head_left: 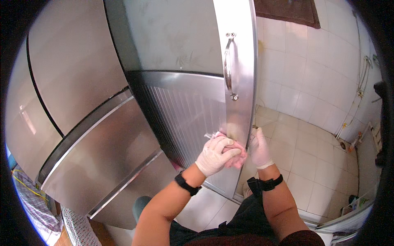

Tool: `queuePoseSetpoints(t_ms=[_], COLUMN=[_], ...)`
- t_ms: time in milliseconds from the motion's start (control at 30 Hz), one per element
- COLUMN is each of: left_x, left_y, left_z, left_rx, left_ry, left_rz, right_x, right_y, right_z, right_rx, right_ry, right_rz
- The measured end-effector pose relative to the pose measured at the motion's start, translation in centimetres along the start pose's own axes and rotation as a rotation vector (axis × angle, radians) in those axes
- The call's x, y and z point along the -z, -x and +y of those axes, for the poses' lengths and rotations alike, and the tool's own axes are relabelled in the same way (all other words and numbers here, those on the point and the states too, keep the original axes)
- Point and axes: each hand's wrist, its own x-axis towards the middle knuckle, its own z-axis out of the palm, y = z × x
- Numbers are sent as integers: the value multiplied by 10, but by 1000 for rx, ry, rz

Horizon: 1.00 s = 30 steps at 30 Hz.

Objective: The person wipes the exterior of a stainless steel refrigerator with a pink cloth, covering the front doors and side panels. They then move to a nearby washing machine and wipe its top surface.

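A silver metal door (240,119) with a frosted glass upper panel and a ribbed lower panel stands ajar in front of me. My left hand (215,153), in a white glove, is closed on a pink cloth (236,155) and presses it against the door's edge strip, below the curved metal handle (228,67). On the other side of that edge is my right hand (260,149), also gloved. Its thumb points up and its palm lies along the door's far side; the rest of its fingers are partly hidden by the door.
A large brownish-silver refrigerator (119,139) stands to the left. Beyond the door is a white-tiled room with a tiled floor (305,160), a hose (361,82) on the right wall and a dark brown towel (289,10) hanging high. Checkered fabric (35,201) lies at far left.
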Motion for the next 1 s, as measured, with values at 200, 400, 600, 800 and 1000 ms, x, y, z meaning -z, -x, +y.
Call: queuePoseSetpoints(t_ms=[200, 400, 600, 800, 1000], left_x=[54, 53, 78, 145, 91], left_y=[-57, -83, -46, -53, -71], left_z=[-27, -59, -154, -225, -173], left_rx=[247, -9, 271, 1117, 585], left_ry=[-246, -346, -239, 104, 192], left_rz=[491, 455, 651, 832, 839], right_x=[-6, -17, -11, -10, -17], right_y=[2, 15, 14, 16, 13], right_z=[-4, -22, -18, -19, -16], right_rx=[49, -14, 16, -12, 6], right_ry=[49, -119, -50, -24, -52], right_rz=[73, -46, -51, -17, 47])
